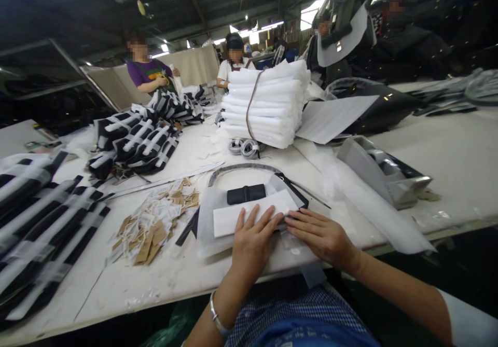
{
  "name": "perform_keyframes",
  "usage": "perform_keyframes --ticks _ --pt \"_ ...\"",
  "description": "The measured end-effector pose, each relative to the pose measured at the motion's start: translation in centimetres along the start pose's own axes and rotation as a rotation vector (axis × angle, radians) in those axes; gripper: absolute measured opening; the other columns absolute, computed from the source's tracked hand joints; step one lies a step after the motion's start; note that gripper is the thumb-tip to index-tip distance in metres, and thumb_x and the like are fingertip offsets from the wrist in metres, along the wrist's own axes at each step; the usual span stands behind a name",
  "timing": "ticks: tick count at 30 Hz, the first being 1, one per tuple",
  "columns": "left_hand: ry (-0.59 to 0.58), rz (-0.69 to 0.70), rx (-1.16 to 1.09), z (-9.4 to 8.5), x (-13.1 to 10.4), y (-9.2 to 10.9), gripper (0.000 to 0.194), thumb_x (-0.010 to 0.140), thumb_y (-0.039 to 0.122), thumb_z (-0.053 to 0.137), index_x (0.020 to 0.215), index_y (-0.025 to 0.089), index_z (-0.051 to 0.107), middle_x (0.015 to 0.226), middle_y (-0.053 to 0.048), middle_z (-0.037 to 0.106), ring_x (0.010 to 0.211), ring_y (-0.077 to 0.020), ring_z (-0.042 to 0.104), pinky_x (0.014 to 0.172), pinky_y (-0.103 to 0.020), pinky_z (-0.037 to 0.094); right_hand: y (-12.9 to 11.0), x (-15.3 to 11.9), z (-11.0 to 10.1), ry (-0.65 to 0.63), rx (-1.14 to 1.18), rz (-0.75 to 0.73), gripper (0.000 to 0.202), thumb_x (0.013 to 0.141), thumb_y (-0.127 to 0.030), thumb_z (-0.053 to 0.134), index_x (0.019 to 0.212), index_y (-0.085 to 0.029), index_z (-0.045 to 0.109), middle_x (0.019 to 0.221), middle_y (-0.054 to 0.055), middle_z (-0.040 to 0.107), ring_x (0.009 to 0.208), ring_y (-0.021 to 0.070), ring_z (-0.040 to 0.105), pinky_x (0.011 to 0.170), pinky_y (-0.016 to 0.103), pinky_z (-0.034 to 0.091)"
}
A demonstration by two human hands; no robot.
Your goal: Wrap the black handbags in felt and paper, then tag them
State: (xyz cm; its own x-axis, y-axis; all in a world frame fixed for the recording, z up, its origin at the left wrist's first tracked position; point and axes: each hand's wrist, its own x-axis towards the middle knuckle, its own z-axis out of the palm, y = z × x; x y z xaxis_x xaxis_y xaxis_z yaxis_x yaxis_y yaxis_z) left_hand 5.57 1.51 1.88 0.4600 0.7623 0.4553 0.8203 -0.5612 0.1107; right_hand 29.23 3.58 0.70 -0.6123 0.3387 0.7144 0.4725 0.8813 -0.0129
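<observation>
In the head view, the left hand lies flat with its fingers stretched out and a little apart, resting on a white strip and closed around nothing; the right hand lies just beside it, fingers straight and side by side, their tips at the strip's right end and on the near edge of a black bag, though its thumb is hidden, so I cannot tell whether it pinches anything. The bag is under and just beyond the fingers, with a thin pale sheet reaching out to the left of the left hand. Just past the left fingertips, touching the strip's far edge, sits a small black roll, and beyond that curves a grey handle. Left of the left hand, on the white table, is a loose heap of brown tags with strings; farther left lie black bundles wrapped with white bands, with another pile of them beyond the tags. Straight ahead of the hands, well apart, rises a tied white stack, with grey coils at its foot. Beyond the right hand and to its right are a white roll and a grey box. Far ahead to the left, a person in purple stands behind the pile
</observation>
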Motion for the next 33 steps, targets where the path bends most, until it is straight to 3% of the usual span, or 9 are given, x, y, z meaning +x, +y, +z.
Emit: perform_keyframes --ticks 3,7,12,15,20,22,24,28,33 --pt "-0.01 -0.045 -0.103 -0.6 0.3 0.5 0.059 0.087 0.019 0.06 0.143 0.031 0.047 0.148 0.004 0.051 0.14 -0.0304 0.042 0.12 -0.059 0.022 -0.1 0.0 -0.1 0.002 -0.008 0.0 0.038 0.092 -0.003 0.046 0.121 -0.014 0.068 0.125 0.009 0.07 0.128 0.0208 0.057 0.11 0.043 0.048" --pt "0.121 -0.119 -0.139 0.1 0.6 0.9 0.041 0.092 0.036 0.064 0.133 0.03 0.058 0.135 0.002 0.063 0.132 -0.0289 0.052 0.118 -0.057 0.025 -0.1 0.0 0.0 -0.002 -0.015 0.003 0.04 0.092 -0.003 0.046 0.124 -0.016 0.067 0.125 0.008 0.07 0.128 0.0211 0.057 0.109 0.043 0.049" --pt "0.251 -0.125 -0.102 1.8 0.7 0.9 0.032 0.092 0.035 0.066 0.125 0.031 0.064 0.126 0.001 0.069 0.126 -0.0277 0.058 0.115 -0.055 0.028 0.0 -0.1 0.2 -0.009 -0.022 0.0 0.04 0.094 -0.004 0.046 0.127 -0.017 0.064 0.128 0.008 0.068 0.129 0.0206 0.056 0.108 0.044 0.05" --pt "0.263 -0.114 -0.094 2.0 0.7 0.9 0.034 0.092 0.035 0.066 0.125 0.03 0.063 0.126 0.001 0.069 0.126 -0.0275 0.058 0.115 -0.054 0.028 -0.3 -0.7 -0.6 -0.052 -0.009 0.022 0.038 0.094 -0.005 0.051 0.129 -0.016 0.062 0.13 0.008 0.067 0.132 0.0209 0.053 0.114 0.048 0.042" --pt "0.272 -0.108 -0.088 1.8 0.7 0.9 0.034 0.093 0.036 0.065 0.126 0.031 0.062 0.126 0.003 0.069 0.125 -0.0269 0.059 0.115 -0.053 0.027 -2.0 -3.3 -3.8 -0.278 -0.006 0.006 0.048 0.095 -0.014 0.056 0.143 -0.013 0.05 0.143 0.01 0.056 0.143 0.024 0.038 0.123 0.051 0.023" --pt "0.274 -0.108 -0.088 1.7 0.8 0.9 0.033 0.093 0.035 0.065 0.125 0.03 0.062 0.127 0.003 0.069 0.125 -0.027 0.059 0.115 -0.053 0.026 -2.6 -4.3 -4.5 -0.427 0.014 -0.017 0.057 0.094 -0.023 0.06 0.148 -0.013 0.044 0.151 0.01 0.047 0.146 0.0259 0.033 0.123 0.049 0.024" --pt "0.277 -0.106 -0.086 1.7 0.8 0.9 0.033 0.093 0.035 0.066 0.125 0.03 0.063 0.127 0.003 0.068 0.125 -0.0273 0.059 0.116 -0.053 0.026 -3.0 -5.0 -4.3 -0.501 0.028 -0.021 0.059 0.093 -0.021 0.058 0.15 -0.015 0.041 0.155 0.01 0.042 0.146 0.0263 0.032 0.121 0.049 0.028" --pt "0.26 -0.113 -0.083 1.6 0.8 0.9 0.034 0.091 0.034 0.068 0.125 0.031 0.063 0.126 0.003 0.069 0.125 -0.0272 0.059 0.116 -0.053 0.027 -2.9 -5.6 -2.0 -0.329 0.029 -0.006 0.053 0.092 -0.001 0.044 0.144 -0.015 0.05 0.146 0.009 0.054 0.142 0.0211 0.04 0.117 0.044 0.038" --pt "0.237 -0.133 -0.078 1.5 0.9 1.0 0.036 0.089 0.037 0.07 0.124 0.031 0.063 0.126 0.001 0.069 0.125 -0.0269 0.059 0.116 -0.053 0.027 -2.4 -5.2 -0.1 -0.158 0.129 0.001 0.04 0.097 -0.008 0.041 0.129 -0.014 0.063 0.132 0.01 0.066 0.133 0.0199 0.053 0.112 0.041 0.045"
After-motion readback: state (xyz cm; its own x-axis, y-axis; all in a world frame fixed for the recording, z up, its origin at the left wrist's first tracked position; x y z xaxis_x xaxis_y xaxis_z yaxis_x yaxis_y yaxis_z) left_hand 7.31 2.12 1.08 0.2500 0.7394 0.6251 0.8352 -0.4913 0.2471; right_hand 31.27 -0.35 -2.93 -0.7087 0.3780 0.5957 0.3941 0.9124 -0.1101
